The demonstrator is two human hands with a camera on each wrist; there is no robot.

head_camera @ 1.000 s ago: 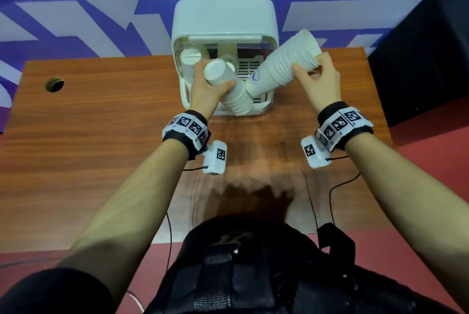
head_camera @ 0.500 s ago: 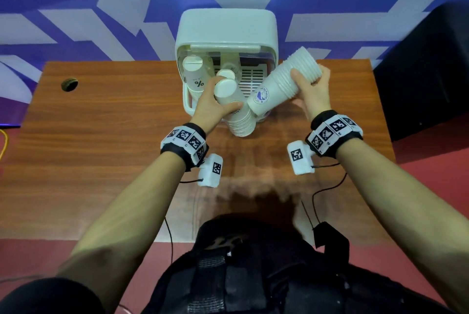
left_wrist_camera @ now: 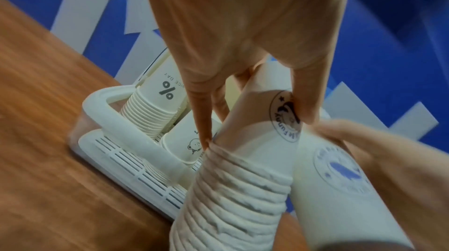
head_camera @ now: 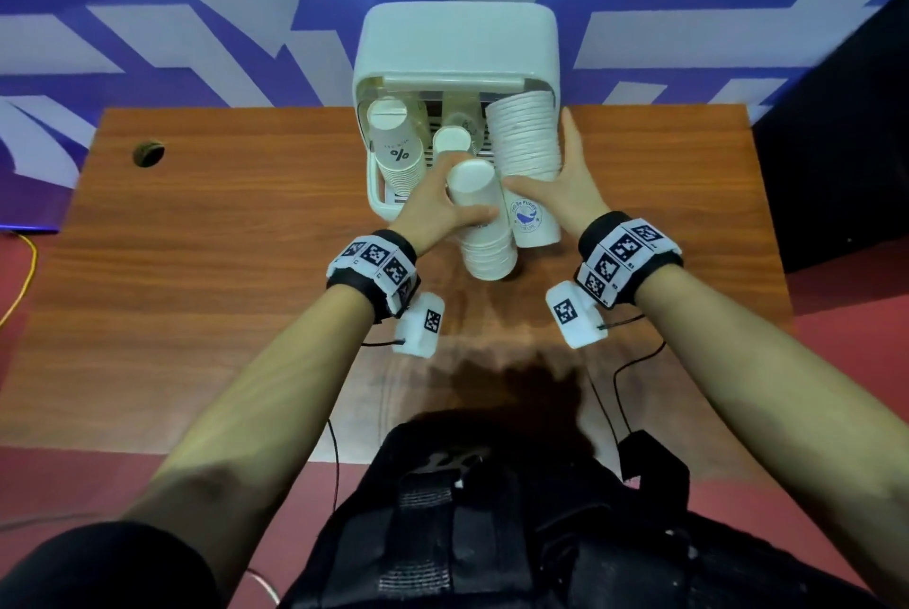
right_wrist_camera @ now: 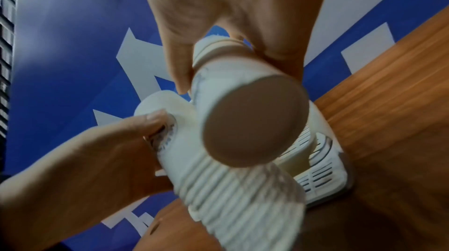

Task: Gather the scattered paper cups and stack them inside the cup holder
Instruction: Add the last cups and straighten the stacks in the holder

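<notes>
The white cup holder [head_camera: 457, 42] stands at the table's far edge, its front open toward me. Inside it are a nested stack marked "%" [head_camera: 396, 151] and a short stack [head_camera: 450, 138] beside it. My left hand [head_camera: 452, 195] grips a stack of white paper cups [head_camera: 487, 239], base up, just in front of the holder. My right hand [head_camera: 551, 165] grips a longer stack with a blue whale logo [head_camera: 529, 151], base toward me and rims toward the holder's right side. The two held stacks touch side by side [left_wrist_camera: 291, 159]. In the right wrist view the whale stack's base [right_wrist_camera: 252, 120] fills the middle.
The wooden table [head_camera: 221, 264] has a cable hole [head_camera: 147, 153] at the far left. A black box [head_camera: 836, 141] stands right of the table. A blue and white wall is behind the holder. Cables hang from both wrist cameras at the near edge.
The right hand swung its long stack from a slant to lengthwise, rims toward the holder. The left hand drew its stack back toward me, out in front of the holder.
</notes>
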